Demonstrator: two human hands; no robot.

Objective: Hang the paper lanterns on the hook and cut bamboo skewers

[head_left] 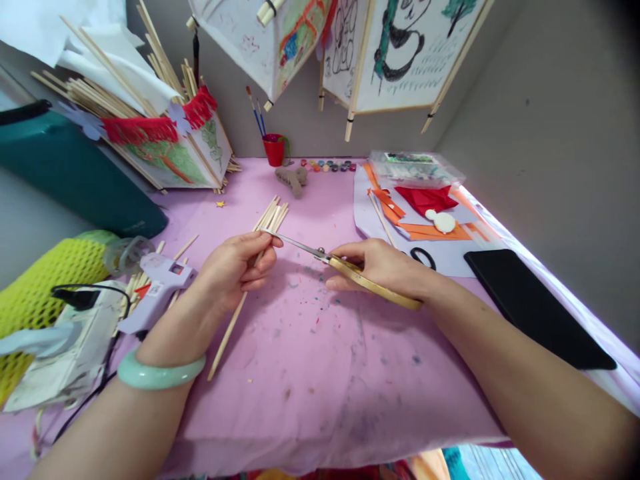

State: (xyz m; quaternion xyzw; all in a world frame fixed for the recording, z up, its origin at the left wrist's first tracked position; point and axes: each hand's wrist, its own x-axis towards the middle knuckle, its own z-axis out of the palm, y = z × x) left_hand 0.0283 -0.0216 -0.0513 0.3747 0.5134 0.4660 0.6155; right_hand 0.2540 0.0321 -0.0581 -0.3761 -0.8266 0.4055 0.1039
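Note:
My right hand (373,263) grips a pair of scissors (345,267) with yellow-gold handles. Their narrow metal blades point left and look nearly together. The tips reach the thumb and forefinger of my left hand (245,263), which are pinched. What that pinch holds is too small to make out; a pale bit shows at the blade tips. A long thin wooden stick (227,340) runs beneath or through my left fingers; I cannot tell which. Just beyond the hand lies a small bunch of wooden sticks (275,215) on the pink-covered table (310,373).
At left are a lilac glue gun (160,290), a white power strip (65,340) and a teal container (75,167). A black tablet-like slab (540,307), red cloth (427,199) and a clear box (415,168) lie right. Painted lanterns (400,60) hang above the back.

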